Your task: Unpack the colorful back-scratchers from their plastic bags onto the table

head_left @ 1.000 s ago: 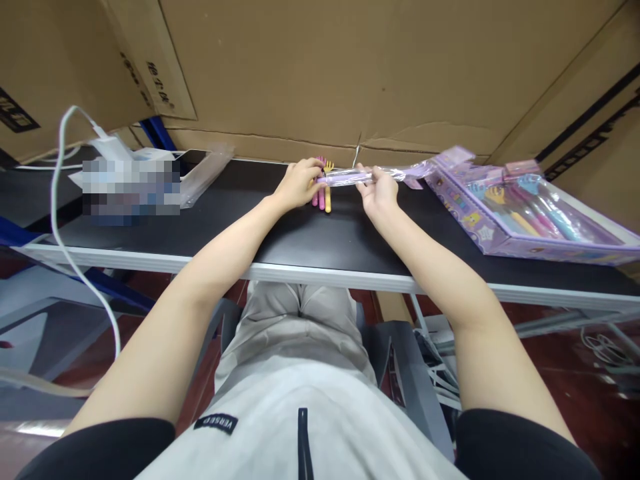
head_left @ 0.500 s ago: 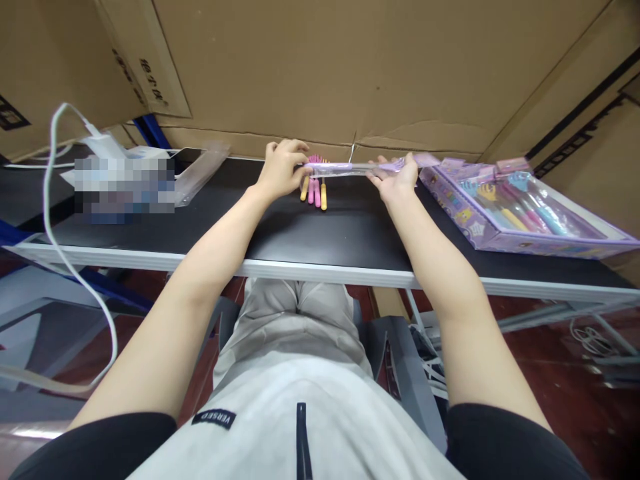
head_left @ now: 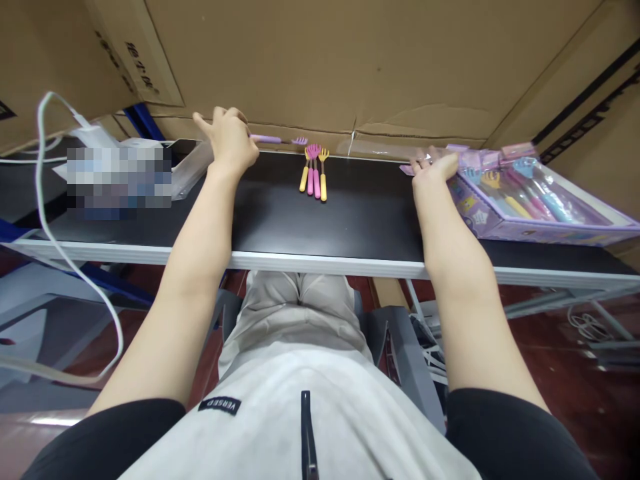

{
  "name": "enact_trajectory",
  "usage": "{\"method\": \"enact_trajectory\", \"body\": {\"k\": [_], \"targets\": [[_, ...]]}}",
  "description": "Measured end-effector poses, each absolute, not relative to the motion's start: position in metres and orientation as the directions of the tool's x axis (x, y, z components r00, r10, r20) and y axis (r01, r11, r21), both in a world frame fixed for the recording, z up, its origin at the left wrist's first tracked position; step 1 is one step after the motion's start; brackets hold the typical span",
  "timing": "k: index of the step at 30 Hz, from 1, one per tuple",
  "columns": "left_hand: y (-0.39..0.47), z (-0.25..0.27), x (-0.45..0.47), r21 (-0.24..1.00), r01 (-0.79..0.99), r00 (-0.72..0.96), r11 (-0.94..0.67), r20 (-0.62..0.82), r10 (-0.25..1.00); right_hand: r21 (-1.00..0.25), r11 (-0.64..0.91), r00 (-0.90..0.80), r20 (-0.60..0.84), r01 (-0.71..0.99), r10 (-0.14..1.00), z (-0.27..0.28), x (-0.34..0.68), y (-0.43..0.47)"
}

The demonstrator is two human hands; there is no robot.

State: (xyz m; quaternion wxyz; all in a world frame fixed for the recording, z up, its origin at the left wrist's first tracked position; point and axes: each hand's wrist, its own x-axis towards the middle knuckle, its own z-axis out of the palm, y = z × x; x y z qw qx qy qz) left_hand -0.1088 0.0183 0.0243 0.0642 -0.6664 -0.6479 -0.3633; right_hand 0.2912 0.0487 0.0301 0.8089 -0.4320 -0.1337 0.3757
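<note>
My left hand (head_left: 230, 141) grips the end of a purple back scratcher (head_left: 267, 139), whose small claw head points right. My right hand (head_left: 434, 167) holds a clear plastic sleeve (head_left: 375, 148) that stretches left, away from the fingers; a purple tab shows beside them. Between my hands, several back scratchers lie side by side on the black table (head_left: 360, 220), claws toward the back. A yellow back scratcher (head_left: 323, 183) is at the right, pink back scratchers (head_left: 317, 180) are in the middle, and another yellow back scratcher (head_left: 304, 179) is at the left.
At the right, a purple display box (head_left: 540, 233) holds several wrapped back scratchers. Clear plastic wrapping (head_left: 193, 170) and a blurred-out pile (head_left: 120, 180) lie at the left, near a white cable (head_left: 75, 260). A cardboard wall (head_left: 320, 67) stands along the back edge.
My hands have moved apart, left hand leftward, right hand rightward. The purple back scratcher has come out of the clear sleeve, which stays with my right hand. The row on the table lies as before.
</note>
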Motion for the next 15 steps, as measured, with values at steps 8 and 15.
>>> {"method": "enact_trajectory", "body": {"k": [8, 15], "targets": [[0.015, 0.009, -0.064, 0.272, 0.888, 0.184, -0.371, 0.530, 0.828, -0.857, 0.257, 0.563, -0.047, -0.447, 0.825, 0.031, 0.263, 0.036], [0.009, -0.004, -0.040, 0.285, 0.852, 0.373, -0.439, 0.257, 0.891, -0.924, 0.172, 0.498, -0.022, -0.340, 0.867, 0.020, 0.254, 0.051]]}}
